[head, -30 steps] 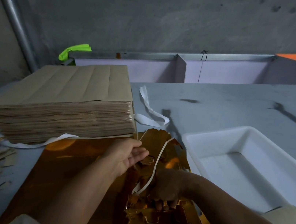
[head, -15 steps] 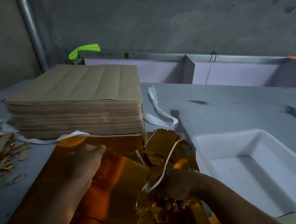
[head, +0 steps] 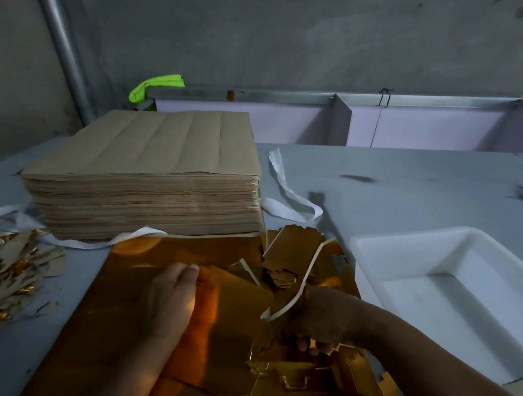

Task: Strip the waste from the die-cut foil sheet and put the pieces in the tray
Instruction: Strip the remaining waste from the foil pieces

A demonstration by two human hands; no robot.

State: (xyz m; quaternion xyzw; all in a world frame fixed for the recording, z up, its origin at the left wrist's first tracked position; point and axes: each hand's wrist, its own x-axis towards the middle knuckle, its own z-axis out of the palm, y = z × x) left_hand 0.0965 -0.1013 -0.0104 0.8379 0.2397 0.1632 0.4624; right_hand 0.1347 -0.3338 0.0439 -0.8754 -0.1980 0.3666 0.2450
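Our 2 bare forearms enter from the lower edge. Our left hand (head: 172,296) lies palm down, fingers straight and together, pointing away from us, pressed flat on the foil sheet (head: 126,296). Our right hand (head: 320,318) sits near it, to its right, knuckles up. Its fingers (head: 302,343) are curled under, gripping a bunched part of that sheet. The right forearm runs in on a diagonal from the lower right corner.
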